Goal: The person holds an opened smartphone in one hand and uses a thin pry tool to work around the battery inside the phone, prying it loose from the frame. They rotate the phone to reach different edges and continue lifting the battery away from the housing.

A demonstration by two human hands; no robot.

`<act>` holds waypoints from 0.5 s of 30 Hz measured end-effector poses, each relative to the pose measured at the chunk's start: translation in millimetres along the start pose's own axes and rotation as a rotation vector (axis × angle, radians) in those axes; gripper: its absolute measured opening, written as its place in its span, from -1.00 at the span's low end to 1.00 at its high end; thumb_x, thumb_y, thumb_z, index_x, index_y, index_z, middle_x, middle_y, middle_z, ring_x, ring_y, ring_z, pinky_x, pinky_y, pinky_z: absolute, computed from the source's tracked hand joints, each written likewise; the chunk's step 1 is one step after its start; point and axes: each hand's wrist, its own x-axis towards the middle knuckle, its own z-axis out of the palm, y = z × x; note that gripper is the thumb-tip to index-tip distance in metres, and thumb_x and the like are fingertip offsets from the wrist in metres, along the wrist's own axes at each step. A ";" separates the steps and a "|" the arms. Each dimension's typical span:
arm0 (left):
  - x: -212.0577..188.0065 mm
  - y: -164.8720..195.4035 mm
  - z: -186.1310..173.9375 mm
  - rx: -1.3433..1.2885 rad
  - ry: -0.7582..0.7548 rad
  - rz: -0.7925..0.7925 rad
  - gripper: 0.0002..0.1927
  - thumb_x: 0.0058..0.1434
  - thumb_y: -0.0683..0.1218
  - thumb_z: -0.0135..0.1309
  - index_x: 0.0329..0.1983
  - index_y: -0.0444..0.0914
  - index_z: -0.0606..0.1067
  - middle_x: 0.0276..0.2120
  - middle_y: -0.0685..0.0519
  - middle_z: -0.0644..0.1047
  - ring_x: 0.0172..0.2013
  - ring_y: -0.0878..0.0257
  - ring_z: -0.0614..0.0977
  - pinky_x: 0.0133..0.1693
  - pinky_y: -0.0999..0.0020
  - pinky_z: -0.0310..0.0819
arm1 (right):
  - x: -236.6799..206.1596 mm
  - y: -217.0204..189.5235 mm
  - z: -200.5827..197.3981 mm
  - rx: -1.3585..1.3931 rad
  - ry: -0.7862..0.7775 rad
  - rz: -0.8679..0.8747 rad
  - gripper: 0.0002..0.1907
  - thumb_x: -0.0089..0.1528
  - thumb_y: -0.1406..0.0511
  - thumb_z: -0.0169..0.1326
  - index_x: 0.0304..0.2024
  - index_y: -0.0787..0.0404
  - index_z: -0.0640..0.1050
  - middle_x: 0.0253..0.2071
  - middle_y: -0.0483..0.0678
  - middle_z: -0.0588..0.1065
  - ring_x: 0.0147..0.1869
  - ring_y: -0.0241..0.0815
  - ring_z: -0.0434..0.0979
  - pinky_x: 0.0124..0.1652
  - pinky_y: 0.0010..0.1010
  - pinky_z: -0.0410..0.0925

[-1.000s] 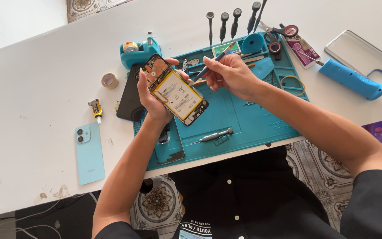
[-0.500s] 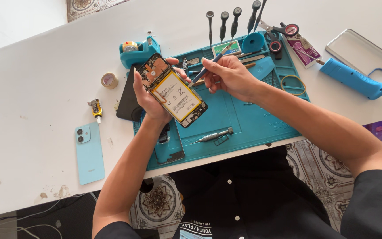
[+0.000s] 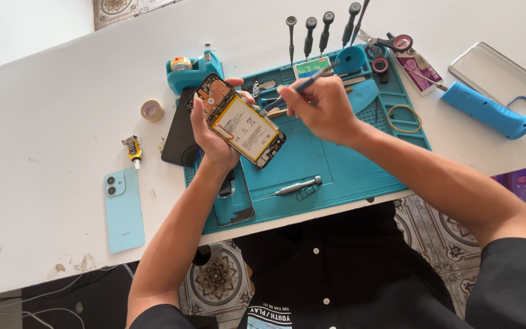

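While the left hand (image 3: 214,137) grips an opened phone (image 3: 238,122) tilted above the blue work mat (image 3: 336,170), its back cover is already off: the yellow-edged battery and the board at the top lie bare. The light blue back cover (image 3: 123,210) rests face down on the white counter (image 3: 50,122), well apart to the left. The right hand (image 3: 321,109) is clenched around a thin blue-handled tool (image 3: 302,85), whose tip points toward the phone's upper edge; whether it touches I cannot tell. By my judgement the opening is done and the work inside is underway, with battery and board both in place, so the inner parts remain to be dealt with, and closing up is left.

Counted: one opened phone, one loose back cover, one dark flat panel (image 3: 234,201) lying on the mat's left part, one silver screwdriver (image 3: 296,187) on the mat, four dark-handled drivers (image 3: 308,33) standing in a row behind the mat, one tape dispenser (image 3: 193,70), one small tape roll (image 3: 151,110), one clear case (image 3: 506,76) at far right
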 end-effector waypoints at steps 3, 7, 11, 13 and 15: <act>-0.7 0.3 1.4 0.050 0.031 0.047 -0.29 0.42 0.35 -0.25 0.20 -0.34 0.41 -0.17 -0.13 0.58 -0.14 0.18 0.64 -0.10 0.27 0.60 | -3.7 -8.7 4.3 -0.250 0.020 -0.259 -0.78 0.38 0.33 0.14 -0.30 0.34 0.67 -0.55 -0.07 0.55 -0.59 -0.32 0.43 -0.60 -0.47 0.18; -3.9 1.0 0.2 0.098 0.027 0.074 -0.33 0.45 0.34 -0.26 0.23 -0.30 0.40 -0.14 -0.10 0.56 -0.12 0.19 0.62 -0.07 0.28 0.59 | -13.8 -18.9 12.5 -0.348 0.041 -0.451 -0.87 0.36 0.36 0.20 -0.19 0.35 0.65 -0.42 -0.01 0.54 -0.43 -0.21 0.49 -0.43 -0.40 0.34; -2.4 1.9 -2.6 0.113 -0.008 0.085 -0.38 0.45 0.31 -0.24 0.25 -0.25 0.36 -0.09 -0.07 0.53 -0.10 0.22 0.61 -0.02 0.26 0.60 | -17.4 -23.7 17.0 -0.426 0.043 -0.500 -0.86 0.35 0.36 0.23 -0.12 0.35 0.63 -0.37 -0.01 0.55 -0.36 -0.17 0.53 -0.37 -0.34 0.40; -2.8 2.0 -3.5 0.144 -0.022 0.093 -0.40 0.46 0.30 -0.23 0.26 -0.25 0.35 -0.10 -0.07 0.52 -0.10 0.24 0.59 -0.02 0.29 0.59 | -19.9 -24.9 19.1 -0.453 0.046 -0.506 -0.85 0.34 0.36 0.23 -0.10 0.36 0.62 -0.37 0.00 0.55 -0.35 -0.16 0.55 -0.35 -0.32 0.41; -3.4 2.5 -4.4 0.188 -0.042 0.092 -0.41 0.46 0.29 -0.21 0.27 -0.25 0.33 -0.13 -0.06 0.51 -0.08 0.25 0.59 -0.05 0.33 0.58 | -21.5 -25.0 20.4 -0.466 0.042 -0.500 -0.84 0.34 0.37 0.23 -0.10 0.37 0.62 -0.36 0.01 0.55 -0.35 -0.14 0.56 -0.35 -0.32 0.42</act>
